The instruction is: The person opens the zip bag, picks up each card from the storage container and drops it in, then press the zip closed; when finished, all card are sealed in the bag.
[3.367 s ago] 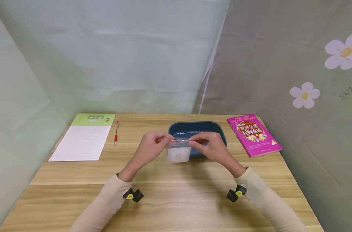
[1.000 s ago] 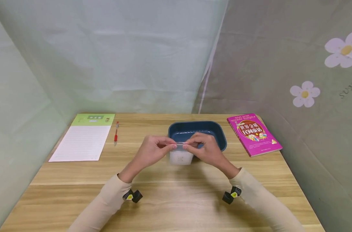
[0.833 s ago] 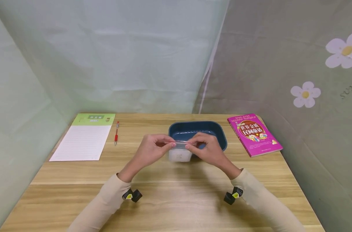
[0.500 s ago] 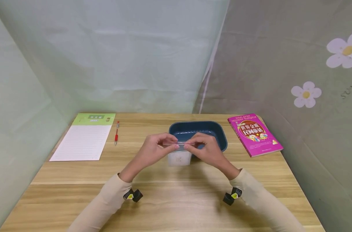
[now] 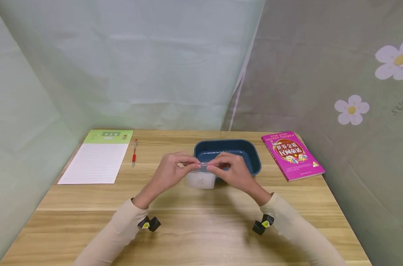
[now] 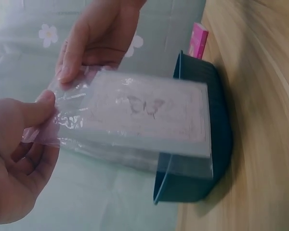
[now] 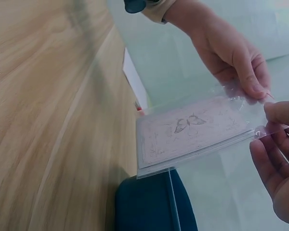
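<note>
A clear zip bag (image 6: 70,118) with a pinkish top strip hangs from both hands above the table. Inside it shows a pale card (image 6: 149,108) printed with a butterfly. My left hand (image 5: 171,171) pinches the strip between thumb and fingers on the left side. Close beside it, my right hand (image 5: 234,171) pinches the same top edge, its thumb almost meeting the left one. Seen from the head, the bag overlaps the near left side of a dark blue plastic bin (image 5: 255,157).
Far left on the wooden table (image 5: 201,232) lies a green-topped writing pad (image 5: 91,160), with a red pen (image 5: 134,155) to its right. A magenta book (image 5: 292,157) lies at the right, beyond the bin. Fabric walls (image 5: 154,74) enclose the back and sides.
Compared with the oldest frame, my hands have come closer together along the bag's top strip. During the last second, hands and bag have shifted slightly left, still gripping.
</note>
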The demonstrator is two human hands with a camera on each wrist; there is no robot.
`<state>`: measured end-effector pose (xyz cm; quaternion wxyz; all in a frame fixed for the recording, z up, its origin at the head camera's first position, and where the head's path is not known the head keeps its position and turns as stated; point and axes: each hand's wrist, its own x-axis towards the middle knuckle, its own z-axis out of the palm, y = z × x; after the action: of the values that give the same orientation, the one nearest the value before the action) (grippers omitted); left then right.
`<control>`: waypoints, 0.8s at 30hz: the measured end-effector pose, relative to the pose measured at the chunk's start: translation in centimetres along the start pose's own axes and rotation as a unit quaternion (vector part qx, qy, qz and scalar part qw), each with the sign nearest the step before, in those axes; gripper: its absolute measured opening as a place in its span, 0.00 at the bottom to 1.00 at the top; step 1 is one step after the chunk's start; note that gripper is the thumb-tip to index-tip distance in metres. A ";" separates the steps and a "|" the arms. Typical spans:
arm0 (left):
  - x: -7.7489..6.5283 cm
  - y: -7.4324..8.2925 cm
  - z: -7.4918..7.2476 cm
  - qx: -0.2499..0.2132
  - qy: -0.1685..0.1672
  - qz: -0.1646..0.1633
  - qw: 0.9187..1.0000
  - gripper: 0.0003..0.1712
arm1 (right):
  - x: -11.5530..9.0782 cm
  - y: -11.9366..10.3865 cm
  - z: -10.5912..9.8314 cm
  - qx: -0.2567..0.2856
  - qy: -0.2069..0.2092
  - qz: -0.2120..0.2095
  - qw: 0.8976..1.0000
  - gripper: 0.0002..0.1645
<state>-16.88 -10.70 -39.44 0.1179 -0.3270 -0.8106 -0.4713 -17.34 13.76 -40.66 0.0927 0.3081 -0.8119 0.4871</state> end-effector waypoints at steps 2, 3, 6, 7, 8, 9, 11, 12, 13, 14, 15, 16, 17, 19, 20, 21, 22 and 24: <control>-0.1 -0.1 -0.3 -0.007 -0.001 -0.012 1.000 0.05 | 0.2 -0.1 0.1 0.002 0.000 -0.003 1.000 0.04; -0.2 -0.2 -0.4 -0.010 -0.003 -0.018 1.000 0.06 | 0.4 -0.1 0.2 0.003 0.000 -0.004 1.000 0.04; -0.4 -0.6 -0.9 -0.008 -0.007 -0.030 1.000 0.08 | 0.8 -0.1 0.5 0.013 -0.001 -0.008 1.000 0.04; -0.4 -0.8 -1.1 -0.005 -0.007 -0.030 1.000 0.09 | 1.0 -0.1 0.6 0.017 -0.001 -0.008 1.000 0.04; -0.5 -0.9 -1.3 -0.004 -0.006 -0.029 1.000 0.09 | 1.2 -0.1 0.7 0.020 -0.001 -0.007 1.000 0.04; -0.5 -1.0 -1.5 -0.005 -0.005 -0.027 1.000 0.09 | 1.3 0.0 0.8 0.025 -0.002 -0.005 1.000 0.04; -0.6 -1.3 -1.9 -0.005 0.002 -0.024 1.000 0.09 | 1.8 0.0 1.1 0.033 -0.006 0.001 0.999 0.05; -0.6 -1.4 -2.2 -0.007 0.005 -0.024 1.000 0.09 | 2.0 0.0 1.2 0.038 -0.009 0.004 0.999 0.05; -0.7 -1.5 -2.4 -0.008 0.010 -0.027 1.000 0.09 | 2.2 0.0 1.4 0.041 -0.011 0.007 0.999 0.05; -0.7 -1.7 -2.6 -0.010 0.014 -0.032 0.999 0.08 | 2.4 0.0 1.5 0.043 -0.013 0.010 0.999 0.05; -0.8 -1.8 -2.8 -0.012 0.017 -0.038 0.999 0.08 | 2.6 0.0 1.6 0.046 -0.015 0.013 0.999 0.06; -0.8 -1.9 -3.1 -0.014 0.021 -0.045 0.999 0.08 | 2.9 0.0 1.8 0.046 -0.017 0.016 0.999 0.07; -0.8 -2.0 -3.3 -0.016 0.023 -0.053 0.998 0.08 | 3.1 0.0 1.9 0.045 -0.018 0.019 0.999 0.08; -0.9 -2.3 -3.8 -0.022 0.027 -0.071 0.997 0.08 | 3.6 0.0 2.2 0.046 -0.021 0.024 0.998 0.10; -0.9 -2.5 -4.0 -0.024 0.029 -0.080 0.996 0.09 | 3.8 0.0 2.3 0.047 -0.022 0.027 0.998 0.10; -1.0 -2.7 -4.2 -0.028 0.031 -0.088 0.995 0.09 | 4.0 0.1 2.5 0.048 -0.024 0.029 0.998 0.11; -1.0 -3.0 -4.5 -0.030 0.031 -0.098 0.994 0.09 | 4.2 0.1 2.7 0.051 -0.026 0.031 0.998 0.11; -1.1 -3.5 -5.0 -0.036 0.035 -0.113 0.992 0.10 | 4.5 0.1 3.1 0.056 -0.033 0.034 0.997 0.11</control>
<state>-18.88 -16.54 -39.79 0.0804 -0.2208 -0.8204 -0.5212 -20.54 9.33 -40.27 0.0316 0.3008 -0.7958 0.5245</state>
